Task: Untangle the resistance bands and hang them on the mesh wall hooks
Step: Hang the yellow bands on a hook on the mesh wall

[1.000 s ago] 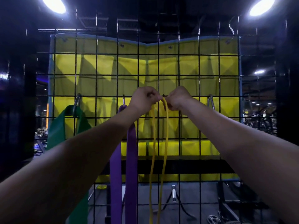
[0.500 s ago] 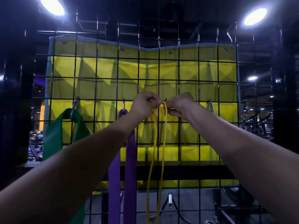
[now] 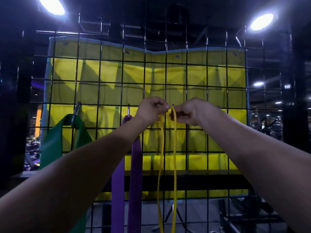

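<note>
Green band [image 3: 55, 143] and purple band [image 3: 134, 165] already hang at centre-left; both hands, left [image 3: 149, 110] and right [image 3: 188, 111], pinch the yellow band [image 3: 175, 148] at mid-frame, probably hooking it.

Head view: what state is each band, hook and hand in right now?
Green band: hanging from the left hook.
Purple band: hanging from the next hook.
Yellow band: top loop held up at the mesh wall; whether it is hooked is hidden.
Left hand: pinching the yellow band.
Right hand: pinching the yellow band.
Far right hook: bare.
</note>
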A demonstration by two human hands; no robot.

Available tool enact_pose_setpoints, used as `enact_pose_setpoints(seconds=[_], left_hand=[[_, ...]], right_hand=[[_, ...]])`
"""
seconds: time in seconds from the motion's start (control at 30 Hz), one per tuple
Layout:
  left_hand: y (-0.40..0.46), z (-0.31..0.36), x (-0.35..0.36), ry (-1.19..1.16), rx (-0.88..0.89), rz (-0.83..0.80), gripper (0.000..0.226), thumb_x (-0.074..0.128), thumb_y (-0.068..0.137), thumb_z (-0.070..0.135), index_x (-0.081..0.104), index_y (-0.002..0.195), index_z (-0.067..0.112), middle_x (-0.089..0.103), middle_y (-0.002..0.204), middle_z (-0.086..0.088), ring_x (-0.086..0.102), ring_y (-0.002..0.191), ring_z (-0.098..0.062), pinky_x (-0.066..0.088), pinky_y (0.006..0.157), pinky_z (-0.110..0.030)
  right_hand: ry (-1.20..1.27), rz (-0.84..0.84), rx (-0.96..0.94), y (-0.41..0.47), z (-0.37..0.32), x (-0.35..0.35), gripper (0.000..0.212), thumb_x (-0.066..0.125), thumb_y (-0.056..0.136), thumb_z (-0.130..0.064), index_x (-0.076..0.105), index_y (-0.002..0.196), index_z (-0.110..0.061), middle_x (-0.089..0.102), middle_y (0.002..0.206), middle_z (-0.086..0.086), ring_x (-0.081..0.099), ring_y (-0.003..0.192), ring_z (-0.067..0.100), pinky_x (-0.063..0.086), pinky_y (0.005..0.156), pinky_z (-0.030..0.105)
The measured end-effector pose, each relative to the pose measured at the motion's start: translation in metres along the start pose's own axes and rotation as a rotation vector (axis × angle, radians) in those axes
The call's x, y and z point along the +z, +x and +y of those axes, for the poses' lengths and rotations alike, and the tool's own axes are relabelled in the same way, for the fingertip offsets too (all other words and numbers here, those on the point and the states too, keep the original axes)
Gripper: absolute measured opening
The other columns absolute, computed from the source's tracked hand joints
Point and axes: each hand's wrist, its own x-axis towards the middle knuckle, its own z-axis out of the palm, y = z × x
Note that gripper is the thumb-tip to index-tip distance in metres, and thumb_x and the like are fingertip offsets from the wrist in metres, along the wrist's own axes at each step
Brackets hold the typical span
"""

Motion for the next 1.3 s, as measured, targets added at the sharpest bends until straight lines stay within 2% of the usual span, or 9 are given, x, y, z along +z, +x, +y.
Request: enact_pose_setpoints(seconds=[0.2,0.3,0.4,0.5,0.83,0.97,1.1,1.23,1.3], left_hand=[[0.001,0.002,-0.003,0.004,-0.022,-0.047,0.012,0.066,0.085,0.013,0.066,0.094,0.005,0.061,0.071,-0.001,0.056,0.065,-0.006,0.044,0.044,-0.01],[0.003,0.003,-0.006,0.033,-0.042,-0.066,0.013,0.067,0.084,0.012,0.067,0.092,0.003,0.061,0.07,-0.001,0.056,0.063,-0.007,0.044,0.043,-0.011],[0.004,0.007,-0.008,0.106,-0.049,-0.091,0.016,0.067,0.084,0.01,0.068,0.095,-0.002,0.061,0.07,-0.003,0.055,0.061,-0.011,0.044,0.042,-0.013],[0.005,0.014,-0.008,0.19,-0.042,-0.097,0.012,0.067,0.083,0.007,0.069,0.09,-0.003,0.059,0.064,-0.002,0.052,0.047,-0.002,0.041,0.04,-0.012],[0.009,0.031,-0.008,0.231,-0.207,-0.144,0.012,0.07,0.081,0.014,0.067,0.074,0.004,0.056,0.06,-0.001,0.045,0.052,-0.01,0.039,0.046,-0.02],[0.009,0.029,-0.002,0.228,-0.236,-0.107,0.014,0.07,0.081,0.017,0.065,0.081,0.004,0.051,0.064,-0.007,0.041,0.053,-0.015,0.035,0.049,-0.024],[0.01,0.026,0.009,0.411,-0.187,-0.093,0.018,0.064,0.085,0.013,0.06,0.069,0.007,0.05,0.061,-0.004,0.042,0.054,-0.011,0.036,0.052,-0.023],[0.008,0.021,0.012,0.42,-0.107,-0.046,0.023,0.065,0.085,0.015,0.07,0.083,-0.007,0.062,0.073,-0.014,0.052,0.067,-0.016,0.043,0.06,-0.028],[0.005,0.019,0.012,0.455,-0.057,-0.03,0.019,0.065,0.084,0.011,0.072,0.085,-0.007,0.067,0.08,-0.019,0.054,0.069,-0.018,0.049,0.065,-0.033]], right_hand=[[0.022,-0.004,0.053,0.002,-0.001,-0.003,0.024,0.061,0.088,-0.014,0.054,0.067,-0.005,0.053,0.032,0.003,0.051,0.026,0.009,0.041,0.029,0.015],[0.05,-0.015,0.026,0.003,0.002,-0.001,0.023,0.061,0.087,-0.011,0.053,0.067,-0.004,0.055,0.038,0.004,0.056,0.038,0.012,0.044,0.035,0.016],[0.049,0.025,-0.043,0.004,0.004,0.002,0.011,0.064,0.084,-0.006,0.058,0.082,0.003,0.058,0.065,0.01,0.055,0.058,0.015,0.047,0.037,0.018],[0.041,0.078,-0.113,0.01,0.007,0.003,0.036,0.069,0.08,-0.008,0.058,0.109,0.009,0.06,0.074,0.013,0.059,0.057,0.017,0.048,0.034,0.019],[-0.092,0.234,-0.151,0.029,0.013,0.003,0.033,0.076,0.076,-0.025,0.064,0.092,0.002,0.072,0.089,0.016,0.069,0.069,0.022,0.046,0.041,0.02],[-0.148,0.302,-0.144,0.034,0.016,0.005,0.044,0.079,0.07,-0.038,0.065,0.088,0.0,0.072,0.08,0.01,0.069,0.068,0.018,0.043,0.045,0.023],[-0.161,0.336,-0.184,0.034,0.016,0.004,0.024,0.071,0.077,-0.016,0.052,0.064,-0.009,0.054,0.039,-0.001,0.05,0.041,0.014,0.037,0.035,0.016],[-0.097,0.39,-0.225,0.036,0.016,0.004,0.029,0.082,0.068,-0.023,0.067,0.08,-0.002,0.068,0.075,0.01,0.064,0.059,0.02,0.051,0.043,0.023],[-0.089,0.383,-0.236,0.038,0.019,0.004,0.032,0.083,0.067,-0.026,0.07,0.085,-0.002,0.071,0.08,0.012,0.069,0.07,0.023,0.06,0.063,0.035]])
